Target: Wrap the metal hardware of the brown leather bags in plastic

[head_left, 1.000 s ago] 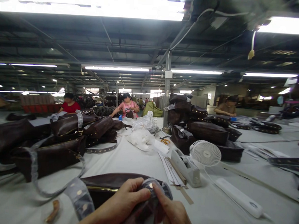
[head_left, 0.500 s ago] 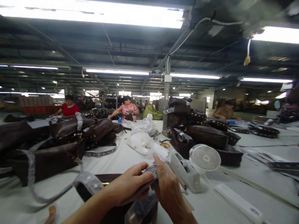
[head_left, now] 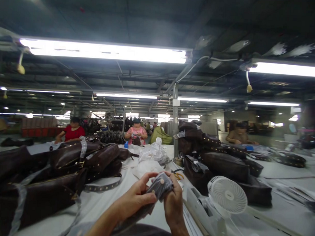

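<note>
Lifted since the earlier frame, a plastic-sleeved studded strap (head_left: 160,186) now lies gripped between the left hand (head_left: 135,196) and right hand (head_left: 173,204), just above a dark brown leather bag (head_left: 143,234). Its grey sleeve shows round metal studs. Fingers (head_left: 146,181) of both hands curl closely together, pinching the strap's folded end.

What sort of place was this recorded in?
Probably a bag factory workshop: dark brown studded bags piled on a long white-covered table, a co-worker at work further along, and rows of strip lights overhead.
</note>
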Motion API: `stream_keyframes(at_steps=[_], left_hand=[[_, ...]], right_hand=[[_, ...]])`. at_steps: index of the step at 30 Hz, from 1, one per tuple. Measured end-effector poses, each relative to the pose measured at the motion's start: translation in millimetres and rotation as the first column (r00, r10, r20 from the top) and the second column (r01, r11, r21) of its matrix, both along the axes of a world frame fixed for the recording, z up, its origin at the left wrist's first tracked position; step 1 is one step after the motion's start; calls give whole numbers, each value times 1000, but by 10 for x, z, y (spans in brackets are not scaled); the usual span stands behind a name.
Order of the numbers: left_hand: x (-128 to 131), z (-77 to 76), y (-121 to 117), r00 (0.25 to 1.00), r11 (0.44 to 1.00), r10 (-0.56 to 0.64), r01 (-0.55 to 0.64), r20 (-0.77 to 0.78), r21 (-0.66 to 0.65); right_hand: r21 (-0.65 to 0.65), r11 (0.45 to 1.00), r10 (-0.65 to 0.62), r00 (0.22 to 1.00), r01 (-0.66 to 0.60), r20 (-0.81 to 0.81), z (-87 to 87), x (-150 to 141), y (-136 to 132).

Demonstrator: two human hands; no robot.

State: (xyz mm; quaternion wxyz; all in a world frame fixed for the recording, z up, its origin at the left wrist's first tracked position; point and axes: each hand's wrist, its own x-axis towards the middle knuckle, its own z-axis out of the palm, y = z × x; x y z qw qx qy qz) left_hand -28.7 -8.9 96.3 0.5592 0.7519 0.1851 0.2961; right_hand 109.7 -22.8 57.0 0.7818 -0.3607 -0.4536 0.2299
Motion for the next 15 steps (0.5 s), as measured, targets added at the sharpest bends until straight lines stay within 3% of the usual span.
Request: stream_keyframes(at_steps=[4,6,8,12,15], left_hand=[[13,-83,104,997,984,56,-65,57,167],[24,-139,151,985,948,95,-133,143,289],[39,-198,200,973,926,117,-180,201,333],[71,-325,330,951,965,149,-201,272,171],[87,-409,438,964,991,132,-137,229,3]], right_hand=[[118,963,264,940,-243,-217,22,-80,133],[165,948,309,910,-271,-278,17,-115,208],[174,950,308,880,-260,-363,2,-159,302],[104,956,290,822,-275,-490,-88,-260,548],[101,920,384,819,-379,-426,-177,-329,716]])
